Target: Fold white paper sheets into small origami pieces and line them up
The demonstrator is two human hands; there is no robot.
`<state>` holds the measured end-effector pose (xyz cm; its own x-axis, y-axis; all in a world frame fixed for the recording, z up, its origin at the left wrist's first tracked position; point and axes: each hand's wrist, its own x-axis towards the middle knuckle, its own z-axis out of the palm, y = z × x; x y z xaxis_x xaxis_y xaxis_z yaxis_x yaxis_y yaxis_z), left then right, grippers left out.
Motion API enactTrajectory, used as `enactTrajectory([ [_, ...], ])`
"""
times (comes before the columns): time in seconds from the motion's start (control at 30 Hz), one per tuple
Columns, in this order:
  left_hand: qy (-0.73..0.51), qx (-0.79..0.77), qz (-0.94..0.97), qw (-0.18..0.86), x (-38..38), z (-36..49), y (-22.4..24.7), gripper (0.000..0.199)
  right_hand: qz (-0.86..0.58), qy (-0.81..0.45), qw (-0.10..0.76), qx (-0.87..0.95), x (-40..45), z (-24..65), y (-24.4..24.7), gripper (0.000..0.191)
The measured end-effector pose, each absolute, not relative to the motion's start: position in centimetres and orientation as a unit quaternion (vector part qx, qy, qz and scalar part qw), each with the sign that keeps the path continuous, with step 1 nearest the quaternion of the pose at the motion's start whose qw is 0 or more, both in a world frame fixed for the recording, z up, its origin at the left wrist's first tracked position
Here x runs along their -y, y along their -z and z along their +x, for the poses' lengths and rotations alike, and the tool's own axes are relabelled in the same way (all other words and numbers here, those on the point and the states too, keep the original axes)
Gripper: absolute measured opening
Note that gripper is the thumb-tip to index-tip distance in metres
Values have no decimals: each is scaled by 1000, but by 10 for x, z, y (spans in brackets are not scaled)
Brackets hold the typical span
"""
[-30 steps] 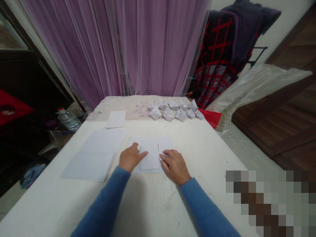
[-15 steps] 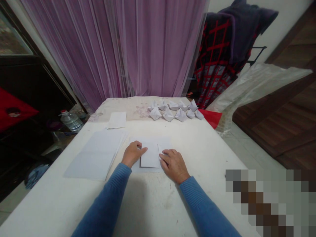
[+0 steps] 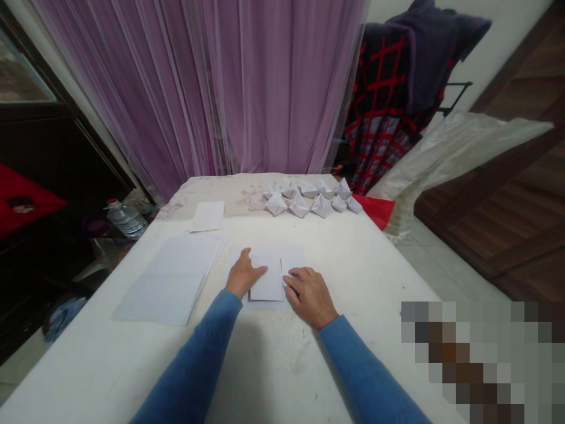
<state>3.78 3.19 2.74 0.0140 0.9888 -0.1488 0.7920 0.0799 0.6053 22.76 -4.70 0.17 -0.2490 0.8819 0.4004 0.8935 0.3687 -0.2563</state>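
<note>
A folded sheet of white paper [image 3: 266,280] lies in front of me on top of a larger white sheet [image 3: 295,253]. My left hand [image 3: 244,274] is at its left side, thumb stretched over the paper and index finger apart from it. At the right edge, where a narrow upright fold shows, the bent fingers and thumb of my right hand [image 3: 310,294] close on the paper. Further back stand several white folded paper boats [image 3: 321,206] in two rows.
A stack of large white sheets [image 3: 161,280] lies on the table at left, with smaller folded papers [image 3: 208,216] behind it. The white table [image 3: 282,365] ends before a purple curtain [image 3: 282,88]. A plastic bottle [image 3: 126,218] stands beyond the left edge.
My left hand has shifted slightly right, its thumb reaching further over the folded sheet and its index finger lifting away. My right hand stays at the right edge.
</note>
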Motion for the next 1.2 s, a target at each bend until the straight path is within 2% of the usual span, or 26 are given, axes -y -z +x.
enactTrajectory([
  [0.17, -160, -673, 665, 280, -27, 36, -26, 56, -562, 10, 241, 791, 47, 228, -2, 19],
  [0.37, -169, -658, 697, 228, -18, 37, -28, 60, -565, 13, 241, 789, 47, 228, -2, 18],
  [0.57, -175, -527, 814, 168, -13, 30, -20, 34, -567, 11, 244, 787, 46, 227, -2, 17],
  [0.8, -121, -402, 888, 189, -19, 10, -23, 46, -567, 11, 242, 787, 46, 227, -1, 18],
  [0.9, -89, -384, 905, 160, -18, 10, -27, 53, -569, 9, 242, 786, 46, 227, -1, 18],
  [1.07, -22, -437, 897, 65, -9, 19, -33, 49, -567, 7, 242, 788, 47, 227, -1, 18],
  [1.2, -56, -541, 836, 74, -8, 22, -33, 52, -564, 7, 247, 788, 47, 227, -2, 17],
])
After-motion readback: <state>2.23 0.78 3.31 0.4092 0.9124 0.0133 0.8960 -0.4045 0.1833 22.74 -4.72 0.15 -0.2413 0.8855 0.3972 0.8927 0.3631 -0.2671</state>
